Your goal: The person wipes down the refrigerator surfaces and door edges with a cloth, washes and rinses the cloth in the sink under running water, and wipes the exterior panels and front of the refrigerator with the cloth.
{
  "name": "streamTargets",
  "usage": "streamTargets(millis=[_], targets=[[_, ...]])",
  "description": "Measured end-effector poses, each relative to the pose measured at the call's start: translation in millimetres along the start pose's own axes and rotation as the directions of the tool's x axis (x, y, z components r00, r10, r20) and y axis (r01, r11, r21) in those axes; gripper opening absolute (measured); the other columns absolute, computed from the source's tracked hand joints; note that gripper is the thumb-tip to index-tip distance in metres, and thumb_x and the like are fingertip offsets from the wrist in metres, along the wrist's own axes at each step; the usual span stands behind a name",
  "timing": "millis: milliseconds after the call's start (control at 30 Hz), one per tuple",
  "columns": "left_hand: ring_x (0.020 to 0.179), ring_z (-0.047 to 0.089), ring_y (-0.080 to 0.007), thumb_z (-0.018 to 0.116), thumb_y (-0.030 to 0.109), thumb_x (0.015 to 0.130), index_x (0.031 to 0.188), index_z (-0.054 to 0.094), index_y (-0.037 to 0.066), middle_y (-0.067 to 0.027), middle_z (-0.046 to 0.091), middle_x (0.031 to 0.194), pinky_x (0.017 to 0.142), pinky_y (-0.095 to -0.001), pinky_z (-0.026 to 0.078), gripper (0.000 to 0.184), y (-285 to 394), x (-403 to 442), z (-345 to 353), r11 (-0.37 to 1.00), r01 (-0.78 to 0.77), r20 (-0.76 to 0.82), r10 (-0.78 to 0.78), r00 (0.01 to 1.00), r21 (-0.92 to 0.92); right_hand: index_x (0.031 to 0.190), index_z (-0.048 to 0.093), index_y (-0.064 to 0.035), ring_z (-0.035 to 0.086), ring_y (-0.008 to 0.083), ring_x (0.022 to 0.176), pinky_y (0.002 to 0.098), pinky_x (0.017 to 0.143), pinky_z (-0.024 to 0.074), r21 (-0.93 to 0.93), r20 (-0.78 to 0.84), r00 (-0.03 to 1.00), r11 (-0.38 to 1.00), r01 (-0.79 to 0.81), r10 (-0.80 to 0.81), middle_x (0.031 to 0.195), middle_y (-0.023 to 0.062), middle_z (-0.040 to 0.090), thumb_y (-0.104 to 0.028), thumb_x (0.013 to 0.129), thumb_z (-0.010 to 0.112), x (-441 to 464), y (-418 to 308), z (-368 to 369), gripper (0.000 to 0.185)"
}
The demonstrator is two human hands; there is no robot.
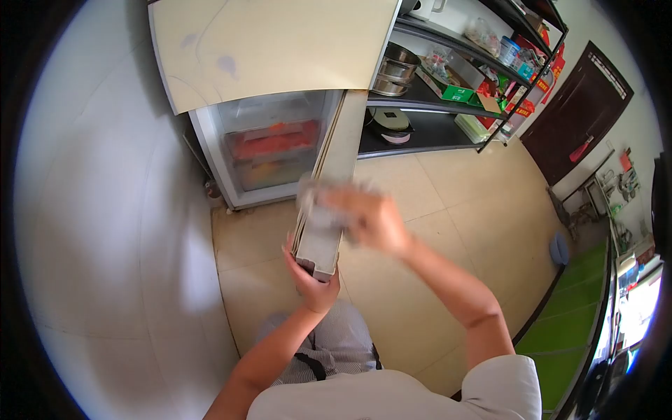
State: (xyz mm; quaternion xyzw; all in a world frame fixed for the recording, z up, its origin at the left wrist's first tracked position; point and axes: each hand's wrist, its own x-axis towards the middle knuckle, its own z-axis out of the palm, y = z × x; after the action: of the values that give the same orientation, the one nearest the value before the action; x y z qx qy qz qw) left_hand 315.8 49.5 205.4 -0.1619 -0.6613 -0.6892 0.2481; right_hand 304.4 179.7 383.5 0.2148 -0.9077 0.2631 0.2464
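Note:
The lower door (323, 234) of a fridge stands swung out toward me, its top edge facing up. My left hand (316, 285) is closed around the near end of that door, fingers on one side and thumb on the other. Over the door's top edge, my right hand (371, 217) presses a greyish cloth (322, 199); both are smeared by motion. Behind the door, the open freezer compartment (269, 143) shows clear-fronted drawers with red contents. The fridge's upper door (273, 52), cream with a faint pattern, is closed.
A white wall (105, 210) rises close on the left. To the right of the fridge, a black shelf rack (427, 143) holds steel pots (395, 70), a green box (455, 91) and a cooker (390, 122). Green cabinets (567, 329) line the right side. A dark door (577, 112) stands farther back.

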Motion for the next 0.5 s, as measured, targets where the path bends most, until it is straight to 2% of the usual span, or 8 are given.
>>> streamTargets(millis=[33,100,167,200,300,367,433,500], targets=[[0.125,0.033,-0.0408,0.071,0.022,0.069,0.140,0.007,-0.006,-0.0263,0.031,0.135,0.106,-0.0471,0.023,0.099,-4.5,-0.1,-1.6,0.999,-0.033,-0.007,0.033,0.999,-0.023,0.111,0.065,-0.0117,0.062,0.0304,0.099,0.0353,0.085,0.0507,0.066,0.032,0.992,0.990,0.123,-0.126,0.110,0.0114,0.064,0.006,0.061,0.054,-11.0,-25.5,-3.1,0.054],[0.125,0.033,-0.0404,0.072,0.016,0.068,0.141,0.005,-0.006,-0.0268,0.029,0.136,0.106,-0.0463,0.023,0.101,-14.8,-4.9,-14.7,0.996,-0.089,0.210,0.088,0.974,-0.005,0.110,0.065,-0.0113,0.062,0.0313,0.099,0.0366,0.085,0.0506,0.100,0.037,0.994,0.991,0.094,-0.098,0.111,0.0117,0.063,0.007,0.059,0.052,-20.9,-31.7,-0.7,0.056],[0.125,0.033,-0.0411,0.072,0.015,0.067,0.140,0.005,-0.006,-0.0271,0.028,0.137,0.106,-0.0466,0.022,0.102,-17.8,-18.8,-2.0,0.988,0.067,0.069,-0.058,0.996,-0.139,0.110,0.065,-0.0109,0.062,0.0317,0.098,0.0368,0.084,0.0508,0.091,0.034,0.999,0.996,0.021,-0.025,0.110,0.0129,0.063,0.008,0.060,0.050,-17.8,-21.5,0.3,0.055],[0.125,0.032,-0.0423,0.072,0.018,0.069,0.139,0.005,-0.009,-0.0276,0.027,0.138,0.106,-0.0473,0.022,0.100,-6.5,-10.7,1.8,0.999,-0.013,0.014,0.013,1.000,-0.034,0.110,0.065,-0.0106,0.062,0.0316,0.097,0.0364,0.083,0.0511,0.065,0.024,0.999,0.997,-0.030,0.029,0.108,0.0139,0.064,0.008,0.061,0.049,-1.7,-4.4,0.0,0.054],[0.125,0.032,-0.0425,0.072,0.016,0.069,0.139,0.005,-0.009,-0.0276,0.026,0.139,0.106,-0.0470,0.022,0.099,9.8,-0.4,-5.5,0.984,-0.011,0.051,0.002,0.999,0.180,0.109,0.066,-0.0121,0.063,0.0315,0.085,0.0365,0.072,0.0517,-0.274,-0.127,0.981,0.946,-0.175,0.145,0.104,0.0143,0.064,0.003,0.069,0.050,46.6,78.6,2.2,0.045],[0.131,0.023,-0.0371,0.069,0.015,0.078,0.139,-0.001,-0.010,-0.0296,0.017,0.140,0.108,-0.0426,0.018,0.096,12.7,2.3,-11.4,0.979,-0.043,0.115,0.020,0.993,0.200,0.105,0.068,-0.0126,0.063,0.0318,0.083,0.0359,0.071,0.0517,-0.274,-0.230,0.951,0.924,-0.266,0.205,0.099,0.0137,0.065,0.001,0.069,0.054,76.7,112.0,0.9,0.041],[0.131,0.023,-0.0373,0.068,0.015,0.079,0.140,0.000,-0.009,-0.0298,0.017,0.140,0.108,-0.0426,0.018,0.095,11.9,7.7,-13.5,0.976,-0.077,0.102,0.057,0.993,0.206,0.106,0.067,-0.0131,0.064,0.0312,0.086,0.0348,0.074,0.0520,-0.201,-0.195,0.963,0.953,-0.228,0.189,0.102,0.0132,0.065,0.002,0.068,0.052,65.7,91.5,7.7,0.043],[0.128,0.028,-0.0411,0.071,0.016,0.074,0.139,0.005,-0.009,-0.0292,0.022,0.140,0.106,-0.0466,0.021,0.096,12.1,4.4,-12.8,0.998,0.006,0.055,-0.010,0.998,0.064,0.109,0.066,-0.0146,0.063,0.0296,0.093,0.0357,0.079,0.0517,-0.141,-0.082,0.987,0.979,-0.151,0.140,0.108,0.0115,0.064,0.005,0.064,0.052,26.4,21.9,11.7,0.051]])
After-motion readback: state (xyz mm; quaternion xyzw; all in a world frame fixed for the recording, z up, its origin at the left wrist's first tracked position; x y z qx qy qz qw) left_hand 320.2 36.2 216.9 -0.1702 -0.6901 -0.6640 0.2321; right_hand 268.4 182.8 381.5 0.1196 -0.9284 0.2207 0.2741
